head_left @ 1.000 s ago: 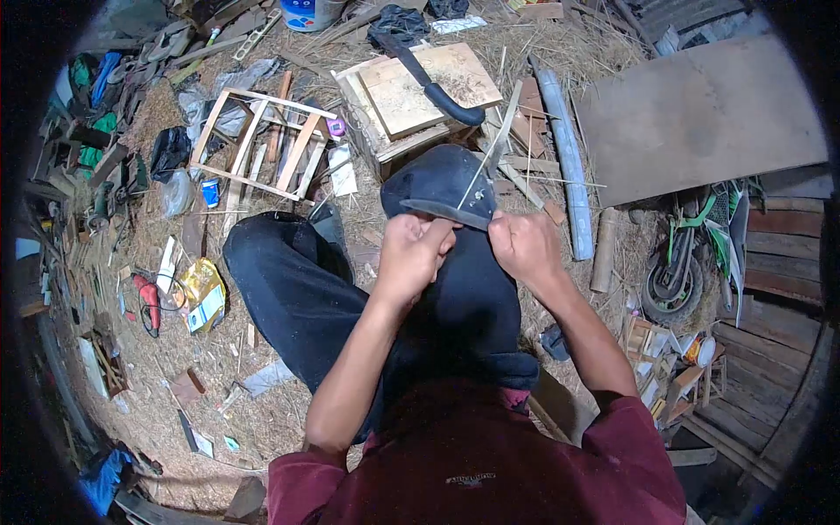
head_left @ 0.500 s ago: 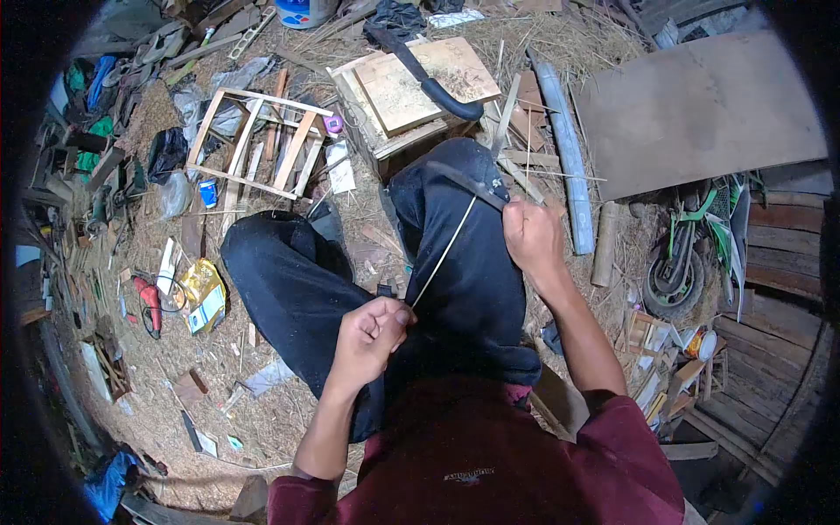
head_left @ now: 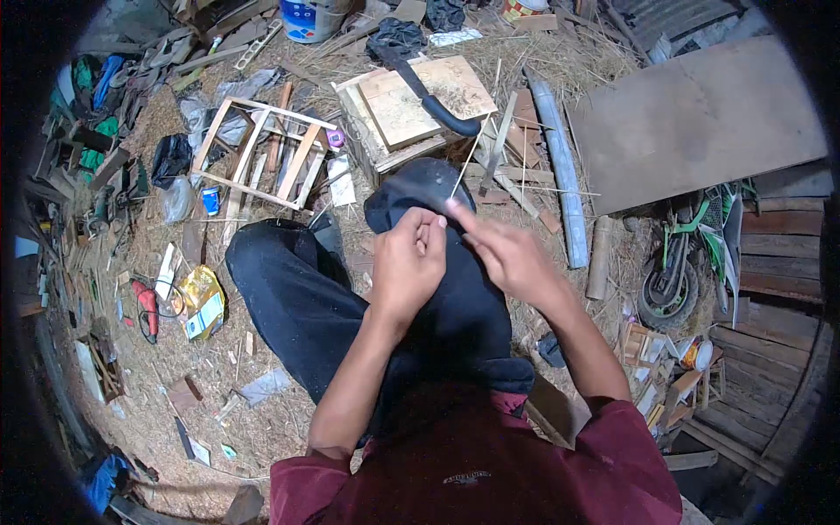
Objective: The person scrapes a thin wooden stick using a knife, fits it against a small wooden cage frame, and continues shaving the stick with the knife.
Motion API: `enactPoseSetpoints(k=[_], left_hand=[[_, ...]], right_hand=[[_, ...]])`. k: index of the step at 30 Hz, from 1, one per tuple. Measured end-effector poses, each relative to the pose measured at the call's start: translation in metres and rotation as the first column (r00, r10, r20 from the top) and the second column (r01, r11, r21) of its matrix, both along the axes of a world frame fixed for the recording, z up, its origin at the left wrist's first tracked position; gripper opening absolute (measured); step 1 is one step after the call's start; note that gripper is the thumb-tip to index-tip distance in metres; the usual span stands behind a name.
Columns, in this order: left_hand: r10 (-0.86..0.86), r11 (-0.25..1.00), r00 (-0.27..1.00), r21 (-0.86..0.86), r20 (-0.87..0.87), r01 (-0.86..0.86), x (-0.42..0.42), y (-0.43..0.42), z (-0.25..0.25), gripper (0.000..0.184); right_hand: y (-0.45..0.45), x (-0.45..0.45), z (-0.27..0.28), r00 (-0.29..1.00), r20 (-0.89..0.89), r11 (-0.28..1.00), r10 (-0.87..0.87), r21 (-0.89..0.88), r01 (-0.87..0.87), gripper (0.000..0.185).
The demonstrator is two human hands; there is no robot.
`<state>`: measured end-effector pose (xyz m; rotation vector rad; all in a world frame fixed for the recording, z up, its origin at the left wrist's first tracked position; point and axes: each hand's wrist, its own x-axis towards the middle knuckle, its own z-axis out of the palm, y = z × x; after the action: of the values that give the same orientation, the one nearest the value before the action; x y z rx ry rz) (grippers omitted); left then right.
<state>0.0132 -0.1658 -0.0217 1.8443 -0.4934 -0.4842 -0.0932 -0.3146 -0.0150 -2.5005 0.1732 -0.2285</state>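
My left hand (head_left: 408, 267) is closed round a thin light strip (head_left: 465, 164), which rises from the fingers over my raised knee towards the wooden block. My right hand (head_left: 514, 264) is beside it, its fingers curled and one digit stretched along towards the strip. A dark knife (head_left: 418, 190) in the right hand is smeared by motion above the knee, so its edge and handle cannot be made out. Both hands are over my dark trousers (head_left: 464, 306), close together.
Ahead is a wooden block (head_left: 385, 131) with a black-handled blade (head_left: 448, 115) on top. A slatted wooden frame (head_left: 249, 184) lies left of it. A large board (head_left: 700, 122) and a motorbike wheel (head_left: 669, 293) are at the right. A red power tool (head_left: 144, 308) lies at the left.
My left hand first drew back towards my lap with the strip, then moved forward again beside the right hand. The right hand has lowered slightly and turned, and the knife has blurred.
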Motion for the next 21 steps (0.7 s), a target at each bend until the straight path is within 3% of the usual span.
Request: enactPoseSetpoints(k=[1, 4, 8, 9, 17, 21], left_hand=[[-0.016, 1.000, 0.998, 0.025, 0.057, 0.015, 0.002, -0.002, 0.004, 0.016], [-0.043, 0.999, 0.991, 0.026, 0.127, 0.040, 0.004, 0.002, -0.001, 0.016], [-0.029, 0.999, 0.987, 0.031, 0.161, 0.024, 0.001, 0.017, -0.007, 0.016], [-0.056, 0.993, 0.993, 0.114, 0.106, 0.044, 0.000, 0.021, 0.002, 0.015], [-0.112, 0.993, 0.973, 0.044, 0.201, 0.106, -0.019, 0.070, -0.011, 0.005], [-0.106, 0.991, 0.988, 0.099, 0.112, 0.095, -0.028, 0.108, -0.013, 0.004]], right_hand=[[0.000, -0.001, -0.001, 0.991, -0.131, 0.998, 0.022, -0.047, -0.029, 0.059], [0.001, 0.006, -0.004, 0.985, -0.172, 0.993, -0.006, -0.120, -0.015, 0.062], [0.002, 0.012, -0.010, 0.994, -0.108, 0.999, 0.018, -0.035, -0.022, 0.063], [0.001, 0.011, -0.014, 0.996, -0.089, 1.000, 0.020, -0.021, -0.022, 0.063], [-0.003, 0.007, -0.021, 0.997, -0.037, 0.998, -0.067, 0.001, 0.068, 0.062], [-0.007, 0.004, -0.018, 0.995, -0.005, 0.993, -0.096, 0.062, 0.096, 0.061]])
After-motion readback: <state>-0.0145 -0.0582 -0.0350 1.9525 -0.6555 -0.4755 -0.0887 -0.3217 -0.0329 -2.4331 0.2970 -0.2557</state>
